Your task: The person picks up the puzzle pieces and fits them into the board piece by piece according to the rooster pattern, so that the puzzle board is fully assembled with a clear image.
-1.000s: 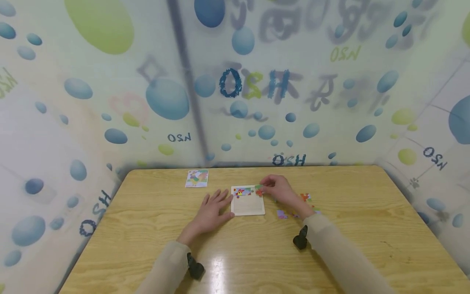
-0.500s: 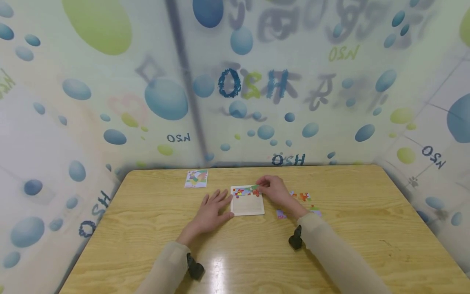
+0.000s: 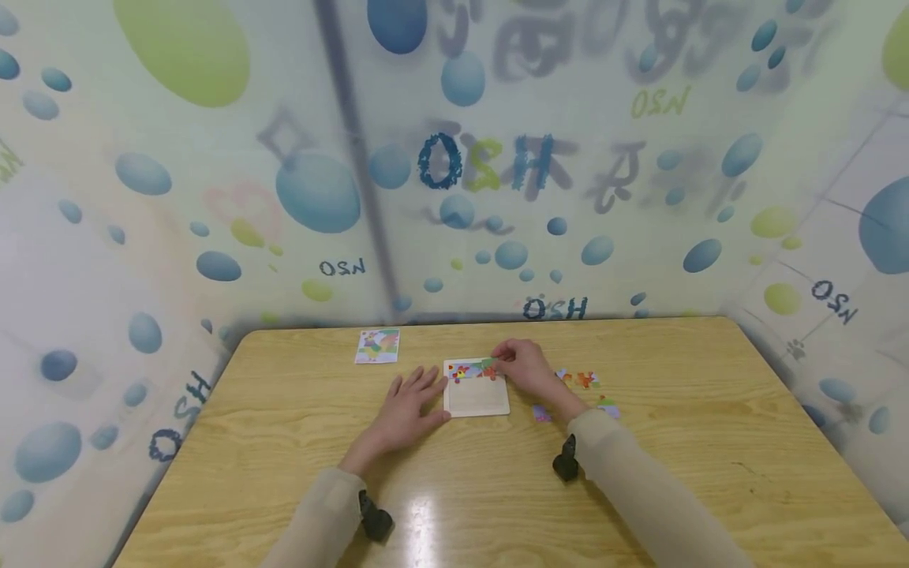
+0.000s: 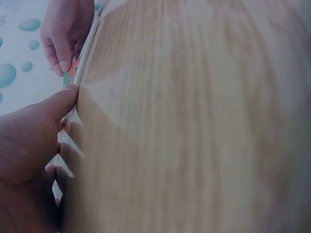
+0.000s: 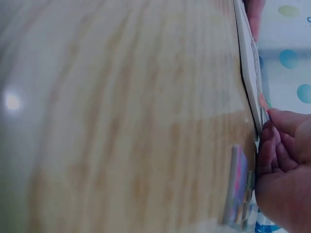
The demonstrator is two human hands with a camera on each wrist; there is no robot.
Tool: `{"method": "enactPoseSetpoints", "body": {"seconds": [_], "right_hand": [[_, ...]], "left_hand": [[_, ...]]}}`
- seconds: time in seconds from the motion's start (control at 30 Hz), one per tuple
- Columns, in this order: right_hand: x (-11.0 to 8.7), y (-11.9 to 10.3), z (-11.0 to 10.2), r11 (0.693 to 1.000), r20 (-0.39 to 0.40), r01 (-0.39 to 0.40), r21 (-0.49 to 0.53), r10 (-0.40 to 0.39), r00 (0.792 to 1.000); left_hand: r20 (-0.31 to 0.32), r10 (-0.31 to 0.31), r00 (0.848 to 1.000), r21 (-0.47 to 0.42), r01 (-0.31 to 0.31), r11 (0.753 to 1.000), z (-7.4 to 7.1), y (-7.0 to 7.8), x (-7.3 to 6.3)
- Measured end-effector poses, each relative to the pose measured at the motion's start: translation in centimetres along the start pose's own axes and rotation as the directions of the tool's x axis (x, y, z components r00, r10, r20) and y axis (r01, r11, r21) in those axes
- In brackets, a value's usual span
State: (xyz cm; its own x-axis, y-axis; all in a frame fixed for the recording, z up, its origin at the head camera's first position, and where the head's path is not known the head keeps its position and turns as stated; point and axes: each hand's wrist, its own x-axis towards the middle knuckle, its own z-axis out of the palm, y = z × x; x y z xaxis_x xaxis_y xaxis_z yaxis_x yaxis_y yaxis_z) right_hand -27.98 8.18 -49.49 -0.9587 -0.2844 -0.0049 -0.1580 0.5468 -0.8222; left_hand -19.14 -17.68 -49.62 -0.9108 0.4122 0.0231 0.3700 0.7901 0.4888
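A shallow white puzzle tray (image 3: pixel 477 401) lies on the table, with joined colourful pieces (image 3: pixel 461 371) along its far edge. My left hand (image 3: pixel 407 410) rests at the tray's left side with its fingers spread, the fingertips and thumb touching the rim. At the far right corner, my right hand (image 3: pixel 529 369) pinches a green and red puzzle piece (image 5: pixel 263 101) between thumb and fingers. That piece sits at the right end of the joined row; whether it lies flat in the tray cannot be seen. In the left wrist view, the left thumb (image 4: pixel 63 103) presses the tray's edge.
Several loose puzzle pieces (image 3: pixel 586 380) lie right of the tray, partly hidden by the right forearm. A square picture card (image 3: pixel 378 347) is at the table's far left. Behind the wooden table (image 3: pixel 483 489) stands a wall (image 3: pixel 511 252) printed with dots.
My right hand has shifted slightly left, bringing the pinched piece closer against the joined row. More loose pieces show beside the right forearm. The left hand has stayed at the tray's edge.
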Motion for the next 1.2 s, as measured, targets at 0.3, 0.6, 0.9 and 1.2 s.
{"method": "enactPoseSetpoints", "body": {"seconds": [0.3, 0.6, 0.9, 1.2], "right_hand": [[-0.27, -0.25, 0.23, 1.000, -0.017, -0.008, -0.022, 0.007, 1.000], [-0.30, -0.25, 0.34, 0.999, -0.010, 0.019, -0.045, -0.020, 1.000], [-0.23, 0.22, 0.22, 0.994, 0.033, 0.077, -0.075, -0.075, 0.997], [-0.13, 0.49, 0.03, 0.992, 0.067, 0.086, -0.094, -0.080, 0.995]], "left_hand": [[-0.001, -0.001, 1.000, -0.006, 0.001, 1.000, -0.02, 0.07, 0.02], [-0.002, -0.008, 1.000, -0.002, 0.008, 1.000, 0.00, 0.04, -0.02], [-0.007, -0.007, 1.000, -0.008, 0.007, 1.000, 0.02, 0.07, -0.05], [-0.030, 0.020, 0.999, -0.030, -0.021, 0.999, 0.22, -0.16, -0.14]]}}
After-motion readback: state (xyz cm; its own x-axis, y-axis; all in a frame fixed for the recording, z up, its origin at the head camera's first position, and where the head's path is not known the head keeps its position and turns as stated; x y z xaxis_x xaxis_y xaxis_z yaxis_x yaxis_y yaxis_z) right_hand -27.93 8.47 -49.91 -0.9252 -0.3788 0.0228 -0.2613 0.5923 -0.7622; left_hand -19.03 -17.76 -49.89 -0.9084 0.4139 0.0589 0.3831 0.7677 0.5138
